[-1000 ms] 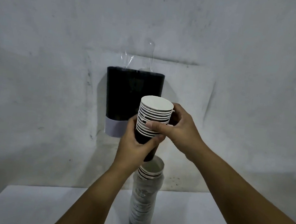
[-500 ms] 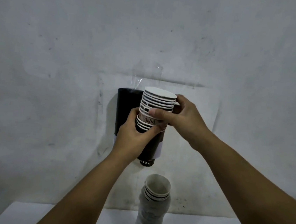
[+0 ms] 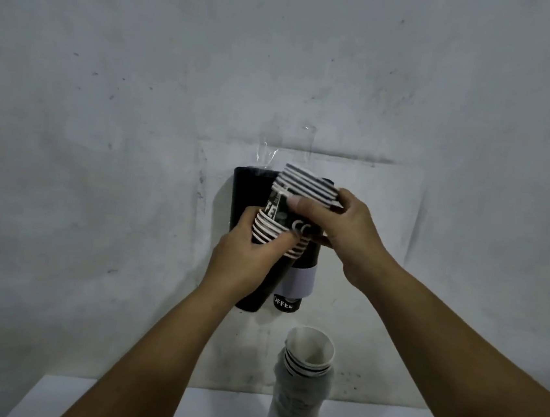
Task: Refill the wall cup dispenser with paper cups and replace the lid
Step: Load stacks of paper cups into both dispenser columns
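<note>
A black wall cup dispenser (image 3: 247, 198) with a pale band at its base hangs on the grey wall, and a cup marked "OFFEE" (image 3: 286, 303) pokes out below it. In front of it my left hand (image 3: 248, 260) grips the lower part of a stack of black paper cups (image 3: 266, 231). My right hand (image 3: 342, 229) pinches an upper bunch of cups (image 3: 306, 186), lifted partly out of the lower ones and tilted left. No lid is in view.
A tall sleeve of paper cups in clear wrap (image 3: 302, 391) stands on the white table (image 3: 110, 405) below the dispenser, its top cup open. Clear plastic (image 3: 267, 155) sticks up above the dispenser top.
Both hands have raised the cup stack up in front of the dispenser. My right hand has pulled the upper bunch partly out of the lower cups, opening a gap and tilting it.
</note>
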